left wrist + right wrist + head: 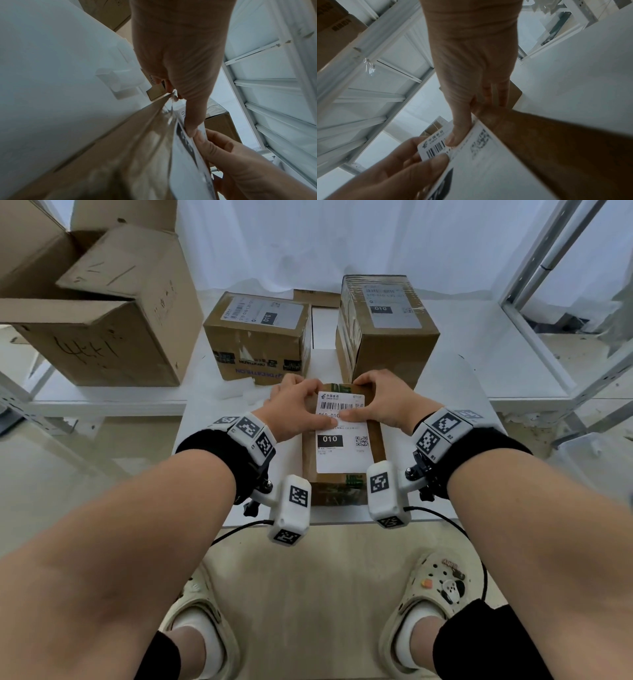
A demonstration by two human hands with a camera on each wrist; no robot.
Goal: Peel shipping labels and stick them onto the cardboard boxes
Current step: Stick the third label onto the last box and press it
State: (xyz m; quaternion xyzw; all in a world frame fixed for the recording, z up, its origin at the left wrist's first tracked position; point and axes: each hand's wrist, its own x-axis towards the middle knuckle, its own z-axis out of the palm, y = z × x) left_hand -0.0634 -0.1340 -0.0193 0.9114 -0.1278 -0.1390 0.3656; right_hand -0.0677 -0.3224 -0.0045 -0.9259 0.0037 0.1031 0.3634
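Label point(342, 436) lying flat on top face of small cardboard box point(376, 436), box resting on white counter point(445, 392) close to front edge. Left hand point(294, 409) and right hand point(383, 402) both at far end of box, thumbs laid flat on label's middle band, tips nearly meeting below the barcode; remaining fingers point(301, 383) curled over far edge of box, bracing it. No pinch on label itself: pressing, not holding. Near end of label, with "010" block and QR code, not under any finger; bonded or not, cannot tell.

Judged step: smoothing label down. To do well: sweep thumbs from centre outward toward edges, then toward near end, driving air out ahead of contact line. Keep box braced to prevent sliding. Finish on corners, the likeliest to lift.

Two labelled boxes point(260, 333) standing behind; large open carton point(102, 313) at left.
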